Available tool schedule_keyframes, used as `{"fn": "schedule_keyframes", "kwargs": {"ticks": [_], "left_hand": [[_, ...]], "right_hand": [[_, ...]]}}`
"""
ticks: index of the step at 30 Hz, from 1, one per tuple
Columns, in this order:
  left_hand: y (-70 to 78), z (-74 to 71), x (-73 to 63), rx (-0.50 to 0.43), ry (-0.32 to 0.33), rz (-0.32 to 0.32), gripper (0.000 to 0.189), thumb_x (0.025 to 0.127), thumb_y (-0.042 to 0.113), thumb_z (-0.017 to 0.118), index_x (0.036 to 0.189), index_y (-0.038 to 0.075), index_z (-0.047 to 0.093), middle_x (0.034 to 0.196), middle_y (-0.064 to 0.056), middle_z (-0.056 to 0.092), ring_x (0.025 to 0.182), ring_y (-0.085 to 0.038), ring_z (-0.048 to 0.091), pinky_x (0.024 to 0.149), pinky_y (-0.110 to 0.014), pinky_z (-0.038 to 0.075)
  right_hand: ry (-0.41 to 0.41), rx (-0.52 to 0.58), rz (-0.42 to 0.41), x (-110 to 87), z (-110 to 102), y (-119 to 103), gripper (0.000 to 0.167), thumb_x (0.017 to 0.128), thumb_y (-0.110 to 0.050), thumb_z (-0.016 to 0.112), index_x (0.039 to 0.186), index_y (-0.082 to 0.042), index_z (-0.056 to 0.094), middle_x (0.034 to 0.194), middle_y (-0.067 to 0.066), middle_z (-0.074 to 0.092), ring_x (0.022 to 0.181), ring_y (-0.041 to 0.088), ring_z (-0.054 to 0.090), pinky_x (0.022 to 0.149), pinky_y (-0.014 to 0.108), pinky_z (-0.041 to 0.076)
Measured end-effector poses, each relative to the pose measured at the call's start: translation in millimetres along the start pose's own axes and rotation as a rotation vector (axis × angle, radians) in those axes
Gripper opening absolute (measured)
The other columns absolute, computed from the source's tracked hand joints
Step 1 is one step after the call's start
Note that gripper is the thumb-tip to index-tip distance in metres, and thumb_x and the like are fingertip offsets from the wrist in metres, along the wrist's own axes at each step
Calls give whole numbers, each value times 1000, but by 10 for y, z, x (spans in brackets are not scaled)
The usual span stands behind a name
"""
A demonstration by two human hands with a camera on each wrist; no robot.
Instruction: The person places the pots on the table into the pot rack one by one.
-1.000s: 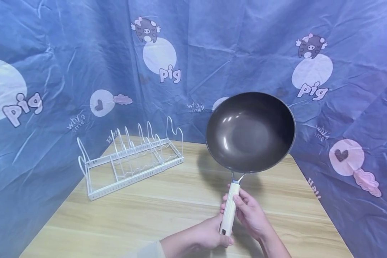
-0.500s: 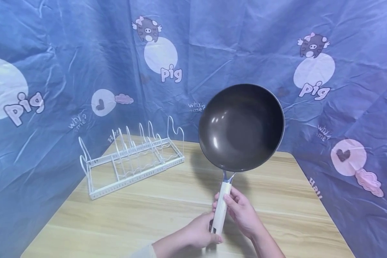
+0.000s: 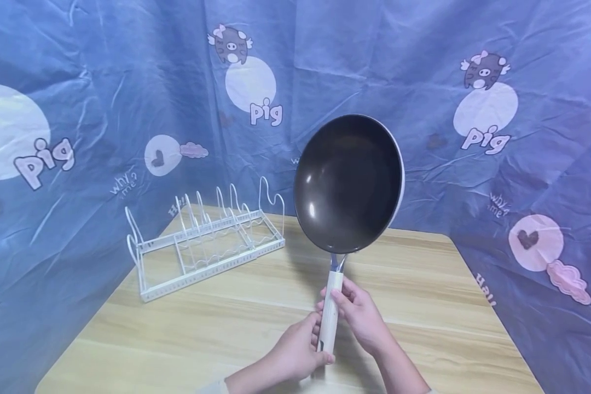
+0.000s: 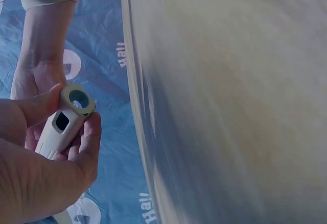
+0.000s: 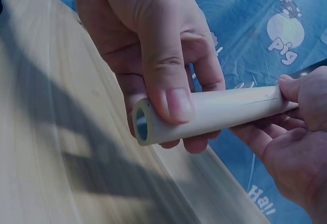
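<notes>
— Grip?
— Left hand [image 3: 297,350] grips handle [image 3: 330,320] at its end; right hand [image 3: 364,317] grips nearer the pan [image 3: 349,183].
— Pan where?
— Held over table [image 3: 438,306], steeply tilted, inside showing; 1 rack [image 3: 216,268] stands left.

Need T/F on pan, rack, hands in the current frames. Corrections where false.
1. The left hand holds the handle nearer its free end than the right hand does. True.
2. The handle is black. False: it is pale, off-white.
3. The white rack stands on the table. True.
4. The dark inside of the pan faces the head camera. True.
5. The pan sits in the rack. False: both hands hold it apart from the rack.
</notes>
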State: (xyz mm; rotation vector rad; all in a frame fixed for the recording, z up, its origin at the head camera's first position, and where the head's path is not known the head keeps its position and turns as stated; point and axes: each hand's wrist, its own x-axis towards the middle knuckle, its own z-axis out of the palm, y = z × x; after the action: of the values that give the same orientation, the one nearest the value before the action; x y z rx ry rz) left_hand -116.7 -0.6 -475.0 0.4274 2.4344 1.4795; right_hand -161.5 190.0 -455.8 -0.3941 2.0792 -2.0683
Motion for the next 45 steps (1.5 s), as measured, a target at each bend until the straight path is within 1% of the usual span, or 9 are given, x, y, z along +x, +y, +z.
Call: {"fn": "schedule_keyframes", "kwargs": {"ticks": [6, 15, 19, 24, 28, 31, 35, 38, 45], "left_hand": [[-8, -51, -28, 30, 35, 15, 63, 80, 14, 94, 135, 12, 62, 112, 2, 72, 93, -8, 68, 77, -22, 61], [6, -169, -53, 45, 62, 1, 73, 84, 14, 91, 147, 5, 56, 118, -3, 71, 100, -17, 69, 83, -32, 65], [4, -221, -72, 42, 67, 1, 78, 85, 15, 91, 151, 3, 53, 119, -5, 71, 100, -19, 70, 83, -32, 66], [-29, -293, -98, -77, 44, 3, 77, 86, 10, 89, 152, 4, 51, 120, -8, 69, 101, -20, 72, 79, -29, 66], [-43, -360, -128, -182, 29, 13, 69, 85, 4, 88, 144, 9, 54, 114, -6, 67, 100, -18, 72, 78, -24, 65], [-18, -433, -154, -209, 18, 16, 67, 85, 5, 88, 143, 9, 55, 113, -6, 67, 100, -18, 71, 78, -24, 64], [1, -527, -178, -232, -6, 21, 68, 86, 7, 88, 145, 8, 53, 112, -7, 68, 100, -19, 70, 79, -24, 63], [-16, -575, -196, -274, -30, 26, 72, 88, 6, 86, 150, 6, 49, 115, -10, 68, 102, -21, 71, 81, -24, 63], [-55, -671, -216, -351, -68, 28, 80, 89, 3, 84, 158, 0, 42, 122, -14, 65, 103, -22, 71, 86, -27, 65]], "right_hand": [[-6, -39, -8, 80, 93, -45, 46, 113, -19, 57, 153, 4, 48, 119, 4, 72, 103, 15, 78, 97, 32, 66], [-7, -94, -18, 206, 257, -178, 48, 112, -18, 59, 155, 1, 49, 118, 11, 71, 102, 20, 79, 96, 33, 67], [-5, -103, -2, 263, 328, -231, 48, 111, -16, 60, 155, 1, 51, 120, 19, 73, 102, 23, 79, 96, 32, 67], [-4, -94, -1, 336, 424, -274, 51, 110, -14, 63, 157, 1, 50, 120, 23, 74, 97, 21, 79, 92, 30, 67], [-15, -53, -16, 400, 508, -299, 53, 107, -11, 65, 157, 2, 51, 111, 14, 76, 94, 19, 78, 88, 32, 68], [-30, -31, -24, 451, 563, -326, 54, 107, -10, 66, 157, 3, 50, 108, 12, 77, 93, 18, 77, 88, 34, 69], [-39, -32, -19, 506, 628, -374, 52, 107, -10, 65, 156, 2, 52, 115, 27, 74, 95, 19, 77, 89, 34, 69], [-50, -37, -6, 537, 668, -389, 49, 107, -9, 65, 153, 2, 54, 116, 33, 72, 94, 19, 77, 88, 32, 68], [-68, -57, 14, 623, 739, -382, 46, 108, -10, 64, 151, 3, 56, 109, 28, 75, 91, 19, 76, 87, 31, 67]]}}
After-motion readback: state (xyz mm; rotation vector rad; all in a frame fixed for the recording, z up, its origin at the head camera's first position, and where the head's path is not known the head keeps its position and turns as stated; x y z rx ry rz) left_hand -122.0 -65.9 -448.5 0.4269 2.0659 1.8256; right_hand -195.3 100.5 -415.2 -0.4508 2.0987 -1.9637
